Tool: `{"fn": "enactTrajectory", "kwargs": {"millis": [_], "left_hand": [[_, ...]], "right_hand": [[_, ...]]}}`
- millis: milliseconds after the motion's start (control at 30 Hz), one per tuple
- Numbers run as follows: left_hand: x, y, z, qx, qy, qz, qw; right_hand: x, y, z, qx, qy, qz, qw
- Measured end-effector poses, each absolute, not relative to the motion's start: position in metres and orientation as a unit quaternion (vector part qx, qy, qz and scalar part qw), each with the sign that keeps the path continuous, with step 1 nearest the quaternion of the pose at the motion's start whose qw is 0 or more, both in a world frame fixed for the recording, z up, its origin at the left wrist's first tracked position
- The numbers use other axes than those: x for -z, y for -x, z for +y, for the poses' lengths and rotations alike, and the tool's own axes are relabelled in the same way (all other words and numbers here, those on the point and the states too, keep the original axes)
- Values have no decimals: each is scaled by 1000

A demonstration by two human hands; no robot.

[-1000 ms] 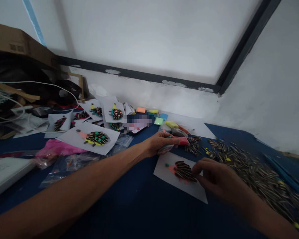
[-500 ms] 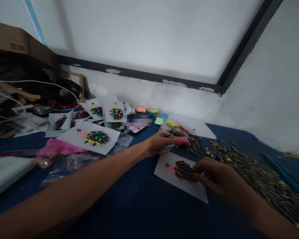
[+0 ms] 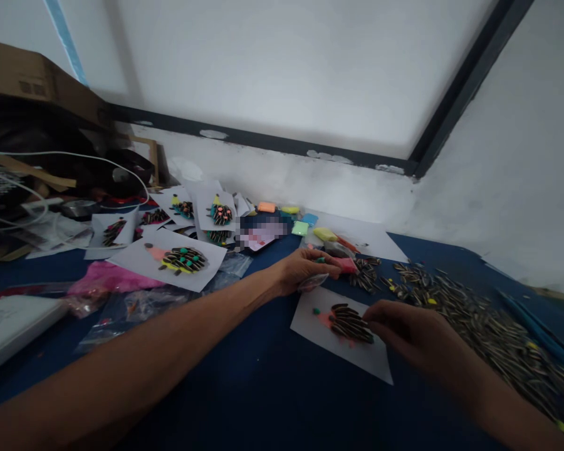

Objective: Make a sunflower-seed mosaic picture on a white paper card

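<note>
In the head view, the right hand (image 3: 407, 329) has drawn back slightly from the seed hedgehog (image 3: 348, 324), baring more of its rear; the touch there looks finished. Its fingertips bunch, but I cannot tell whether they grip anything. The left hand (image 3: 303, 270) is clamped on a pink packet (image 3: 348, 265). Near both hands, the hedgehog lies on 1 white sheet (image 3: 369, 363), green nose (image 3: 316, 311) pointing left and slightly away, long axis sloping down rightward.

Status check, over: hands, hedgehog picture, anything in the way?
Left hand: holding pinkish-red plastic packet. Right hand: beside striped-seed hedgehog on white paper, contact unclear. No visible obstruction; loose striped seeds heaped rightward.
</note>
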State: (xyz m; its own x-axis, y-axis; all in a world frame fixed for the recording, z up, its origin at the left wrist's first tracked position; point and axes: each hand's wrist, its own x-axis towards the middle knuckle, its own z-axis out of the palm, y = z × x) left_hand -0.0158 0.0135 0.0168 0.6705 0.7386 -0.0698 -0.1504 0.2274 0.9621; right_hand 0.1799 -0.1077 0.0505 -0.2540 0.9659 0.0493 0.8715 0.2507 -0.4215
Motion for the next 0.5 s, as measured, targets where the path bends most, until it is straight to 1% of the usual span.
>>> {"fn": "enactTrajectory", "kwargs": {"millis": [133,267,367,433,500], "left_hand": [[-18,16,14,-304,-548,259,735],[-32,17,8,-305,-562,233,732],[-42,16,-2,-298,-604,205,710],[-46,14,-8,-264,-645,200,689],[-48,11,-14,-247,-682,195,660]], "right_hand": [[-54,-178,-110,-145,602,-764,181],[-56,-175,-111,-136,616,-742,227],[-55,-172,-111,-137,617,-714,301],[-55,-170,-110,-132,616,-693,351],[-55,-167,-110,-124,611,-685,378]]}}
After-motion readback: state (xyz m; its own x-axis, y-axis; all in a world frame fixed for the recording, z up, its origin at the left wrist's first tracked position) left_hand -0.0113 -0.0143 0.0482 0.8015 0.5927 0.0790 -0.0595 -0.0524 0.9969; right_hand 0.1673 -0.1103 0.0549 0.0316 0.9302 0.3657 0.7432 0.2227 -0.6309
